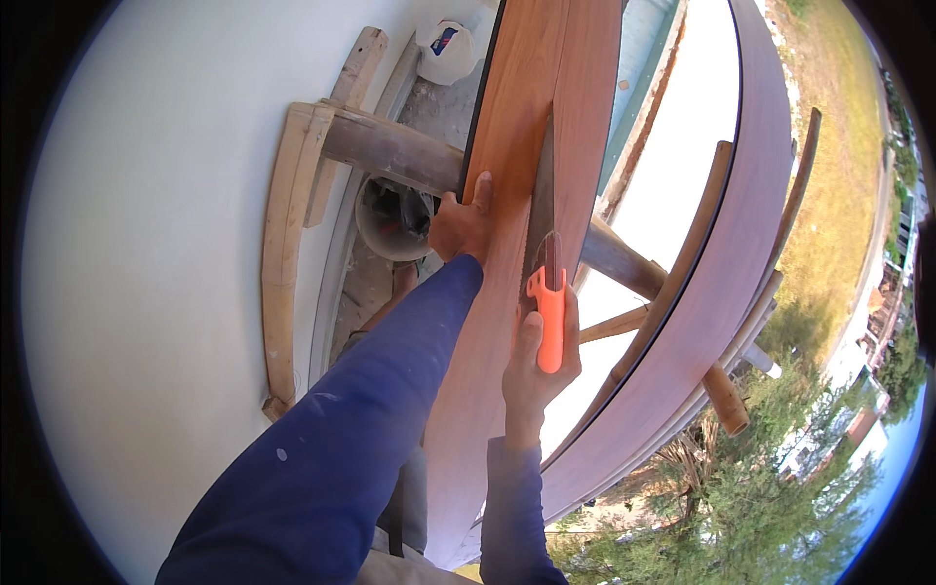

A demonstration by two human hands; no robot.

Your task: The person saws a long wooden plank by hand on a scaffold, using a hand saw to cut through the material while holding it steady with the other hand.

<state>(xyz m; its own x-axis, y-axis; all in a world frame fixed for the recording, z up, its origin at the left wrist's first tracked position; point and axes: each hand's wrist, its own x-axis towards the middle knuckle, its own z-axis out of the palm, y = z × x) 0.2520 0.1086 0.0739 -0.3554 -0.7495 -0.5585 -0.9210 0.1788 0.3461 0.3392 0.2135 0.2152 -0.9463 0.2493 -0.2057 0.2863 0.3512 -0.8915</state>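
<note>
My left hand [458, 222] grips the left edge of a long reddish-brown wood-grain board [513, 73], its thumb lying on the top face. My right hand [534, 375] is closed around the orange handle [552, 327] of a handsaw. The tapering metal blade [543, 185] points away from me along the board, where a thin line runs on beyond its tip. Both my forearms, in dark blue sleeves, reach in from below.
A pale wall [156, 273] is at left, beside timber supports [285, 253], a crossbar [390, 146], a bucket [385, 219] and a plastic bag [448, 54]. Another long board [760, 195] rests on bamboo poles [723, 395] at right, with grass, trees and buildings beyond.
</note>
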